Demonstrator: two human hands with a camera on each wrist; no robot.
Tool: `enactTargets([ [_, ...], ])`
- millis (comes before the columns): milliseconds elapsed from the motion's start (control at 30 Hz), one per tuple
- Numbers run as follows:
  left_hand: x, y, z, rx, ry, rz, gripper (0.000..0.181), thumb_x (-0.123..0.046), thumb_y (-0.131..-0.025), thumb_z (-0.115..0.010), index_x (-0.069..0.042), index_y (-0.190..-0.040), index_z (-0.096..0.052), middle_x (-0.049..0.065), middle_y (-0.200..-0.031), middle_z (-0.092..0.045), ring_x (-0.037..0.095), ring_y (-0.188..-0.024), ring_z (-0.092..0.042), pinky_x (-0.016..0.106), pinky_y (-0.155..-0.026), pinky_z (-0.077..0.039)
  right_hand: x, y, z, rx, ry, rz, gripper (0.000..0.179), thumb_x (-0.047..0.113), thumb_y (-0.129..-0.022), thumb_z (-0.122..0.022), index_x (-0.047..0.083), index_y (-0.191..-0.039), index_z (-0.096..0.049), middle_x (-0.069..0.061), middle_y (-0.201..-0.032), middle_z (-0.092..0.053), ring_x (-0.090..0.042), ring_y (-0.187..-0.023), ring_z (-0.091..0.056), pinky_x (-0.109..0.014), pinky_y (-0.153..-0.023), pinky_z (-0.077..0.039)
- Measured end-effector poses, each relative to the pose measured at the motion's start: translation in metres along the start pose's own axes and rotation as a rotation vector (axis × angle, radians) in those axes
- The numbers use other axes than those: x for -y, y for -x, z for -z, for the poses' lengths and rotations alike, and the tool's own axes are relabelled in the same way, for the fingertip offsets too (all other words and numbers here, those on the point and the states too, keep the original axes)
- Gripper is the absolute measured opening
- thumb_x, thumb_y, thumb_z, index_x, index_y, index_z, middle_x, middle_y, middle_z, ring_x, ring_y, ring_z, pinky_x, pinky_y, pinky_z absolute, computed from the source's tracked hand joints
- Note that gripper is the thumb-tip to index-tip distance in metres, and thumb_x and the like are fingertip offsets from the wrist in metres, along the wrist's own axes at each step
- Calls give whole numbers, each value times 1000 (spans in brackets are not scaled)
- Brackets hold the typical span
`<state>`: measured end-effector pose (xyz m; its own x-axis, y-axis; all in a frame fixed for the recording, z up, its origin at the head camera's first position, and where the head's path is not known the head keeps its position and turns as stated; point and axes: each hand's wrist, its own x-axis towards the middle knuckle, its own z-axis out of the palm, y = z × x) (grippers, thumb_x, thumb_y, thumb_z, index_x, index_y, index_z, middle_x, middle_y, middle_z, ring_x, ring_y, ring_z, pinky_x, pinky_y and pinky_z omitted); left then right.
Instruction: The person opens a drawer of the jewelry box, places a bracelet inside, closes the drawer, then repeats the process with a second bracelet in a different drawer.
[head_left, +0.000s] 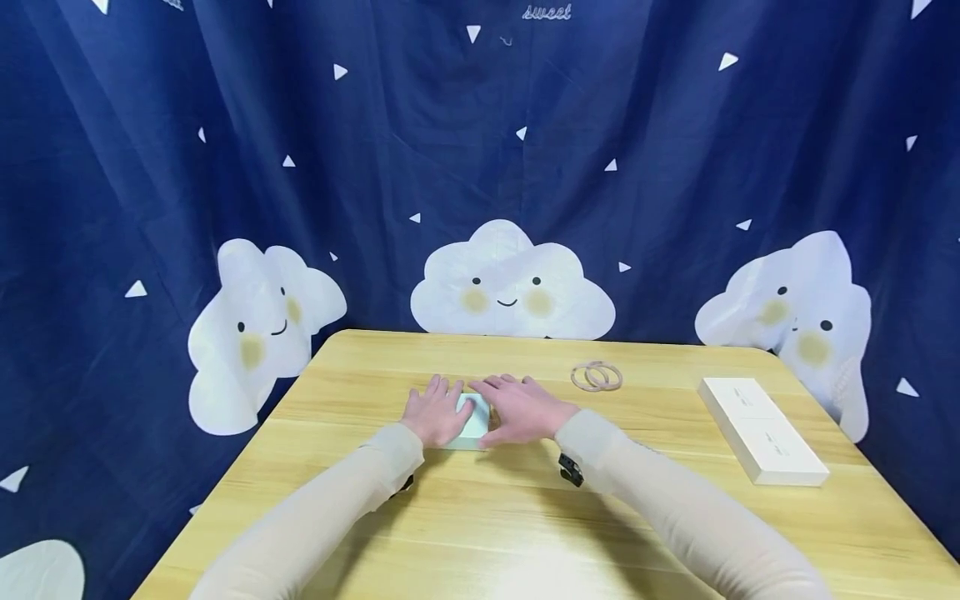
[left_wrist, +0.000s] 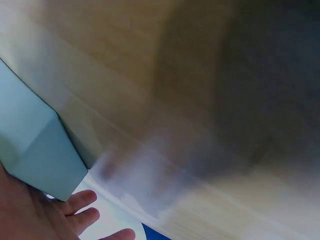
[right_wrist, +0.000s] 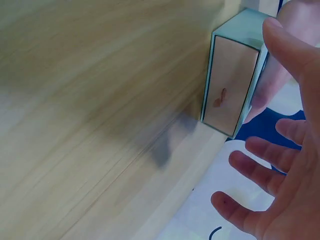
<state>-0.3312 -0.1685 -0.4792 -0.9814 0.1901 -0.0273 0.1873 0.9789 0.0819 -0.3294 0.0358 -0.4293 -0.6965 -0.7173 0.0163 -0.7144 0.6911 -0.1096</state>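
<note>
A mint-green box [head_left: 478, 423] lies on the wooden table between both hands. My left hand [head_left: 437, 414] rests over its left part, thumb laid across the top. In the left wrist view, fingers of that hand extend straight past the box [left_wrist: 30, 125]. Beside the box's right end is my right hand [head_left: 522, 408], fingers spread. In the right wrist view, this end shows a beige panel [right_wrist: 234, 65] framed in green, with a small brown tab [right_wrist: 220, 98] on it. The right thumb [right_wrist: 285, 42] overlaps the box's near side there; the other fingers stand apart from it.
Two thin pinkish rings [head_left: 620, 379] overlap each other on the table [head_left: 480, 517], beyond the right hand. A long white box [head_left: 765, 429] lies at the table's right side. Behind the far edge hangs a dark blue curtain [head_left: 450, 167] with clouds and triangles.
</note>
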Motion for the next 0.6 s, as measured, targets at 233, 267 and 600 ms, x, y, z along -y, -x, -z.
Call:
enactTargets([
  [233,-3,2,10,-44,-14,-47,69,-57,-103,-28,-10,-151,-44,14,-147,-52,32,-140,-42,62,-107,-37,8,-3,3,4,-21,-11,106,65,-79,-74,20,-161,-25,-7,-160,-40,-33,-141,-44,-68,-108,-36],
  [267,-4,2,10,-47,-13,-48,69,-57,-103,-28,-10,-151,-44,14,-146,-53,32,-139,-44,61,-107,-38,9,-3,4,7,-26,-12,106,65,-79,-74,19,-161,-24,-7,-160,-39,-33,-141,-44,-67,-108,-36],
  [600,1,1,17,-102,53,-57,71,-58,-102,-31,-7,-147,-50,15,-146,-55,34,-138,-46,64,-108,-36,11,-5,-3,26,-56,-15,115,66,-78,-76,25,-164,-11,-7,-161,-38,-32,-140,-45,-66,-110,-35],
])
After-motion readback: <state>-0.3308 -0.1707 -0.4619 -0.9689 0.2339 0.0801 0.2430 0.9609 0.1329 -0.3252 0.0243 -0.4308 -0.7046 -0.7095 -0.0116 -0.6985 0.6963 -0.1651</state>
